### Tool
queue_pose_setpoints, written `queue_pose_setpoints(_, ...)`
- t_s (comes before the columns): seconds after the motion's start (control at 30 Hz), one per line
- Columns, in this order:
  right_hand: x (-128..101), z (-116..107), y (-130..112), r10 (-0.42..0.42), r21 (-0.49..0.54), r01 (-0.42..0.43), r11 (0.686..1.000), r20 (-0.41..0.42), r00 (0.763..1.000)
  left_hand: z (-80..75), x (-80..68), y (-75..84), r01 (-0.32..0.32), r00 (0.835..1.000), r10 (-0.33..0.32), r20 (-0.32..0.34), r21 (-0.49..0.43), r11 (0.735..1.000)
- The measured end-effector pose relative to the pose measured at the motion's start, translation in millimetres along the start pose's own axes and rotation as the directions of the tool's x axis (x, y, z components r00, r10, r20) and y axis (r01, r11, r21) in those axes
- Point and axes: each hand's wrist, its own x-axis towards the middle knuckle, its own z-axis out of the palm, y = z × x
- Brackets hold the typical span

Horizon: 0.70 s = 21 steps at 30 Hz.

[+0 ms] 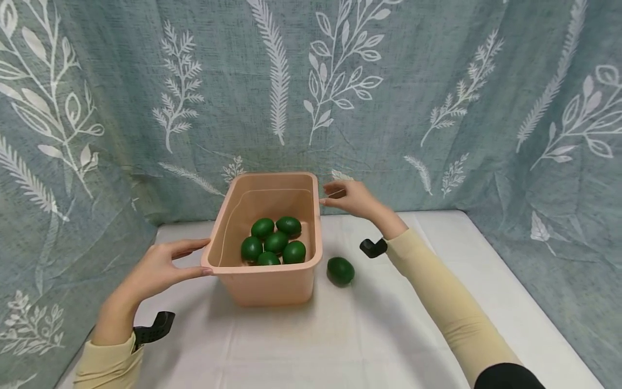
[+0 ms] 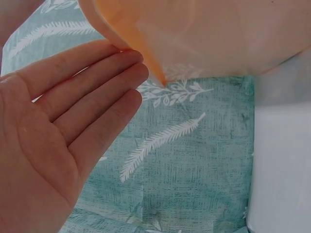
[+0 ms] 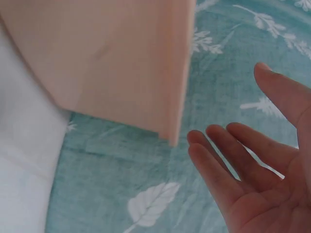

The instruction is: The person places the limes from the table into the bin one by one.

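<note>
A peach plastic tub stands on the white table and holds several dark green egg-shaped fruits. One more green fruit lies on the table just right of the tub. My left hand is open at the tub's near left corner, fingers straight, fingertips at the rim. My right hand is open beside the far right corner, fingers spread, a small gap from the rim. Neither hand holds anything.
A teal cloth with white leaf prints hangs behind and along both sides of the white table. Black wrist mounts show at my cuffs.
</note>
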Motion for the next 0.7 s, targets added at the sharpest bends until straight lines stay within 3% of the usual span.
queue_pose_setpoints(0.7, -49.6, 47.1, 73.3, 0.073, 0.061, -0.073, 0.995, 0.003, 0.997, -1.9, 0.3, 1.0, 0.006, 1.000, -0.006, 0.015, 0.013, 1.000)
